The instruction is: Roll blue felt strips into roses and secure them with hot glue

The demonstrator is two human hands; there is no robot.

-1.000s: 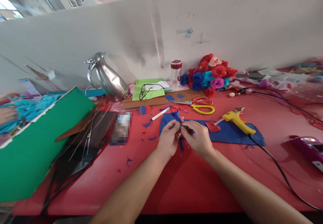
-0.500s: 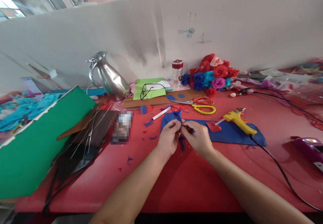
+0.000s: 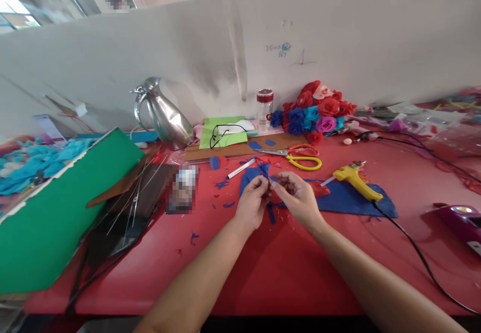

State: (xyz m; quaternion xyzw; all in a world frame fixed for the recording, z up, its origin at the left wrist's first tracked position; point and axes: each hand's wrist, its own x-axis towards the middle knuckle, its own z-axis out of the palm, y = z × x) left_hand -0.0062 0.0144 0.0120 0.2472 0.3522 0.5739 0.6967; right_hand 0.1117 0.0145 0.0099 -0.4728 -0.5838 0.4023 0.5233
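Note:
My left hand (image 3: 254, 200) is closed, pinching the base of a small folded piece of blue crepe paper (image 3: 264, 168) between thumb and fingers. My right hand (image 3: 298, 195) meets it there, thumb and forefinger pressed at the same spot, its other fingers curled loosely. The lower part of the piece is hidden by my fingertips. Beneath both hands lies a long sheet of blue crepe paper (image 3: 338, 204), with a red scrap (image 3: 320, 189) on it beside my right hand. A yellow glue gun (image 3: 356, 180) rests on the sheet farther right.
Orange-and-yellow scissors (image 3: 304, 161) and a white marker-like stick (image 3: 241, 169) lie beyond my hands. Behind them stand a steel jug (image 3: 165, 117), a lidded glass jar (image 3: 265, 108) and paper roses (image 3: 315, 115). A green box side (image 3: 75, 213) fills the left; the glue gun's cord (image 3: 413, 248) trails right.
My right hand's fingers have lifted and curled more, and the hand now covers part of the red scrap. The blue piece between my fingers has changed shape slightly. My left hand stays in place.

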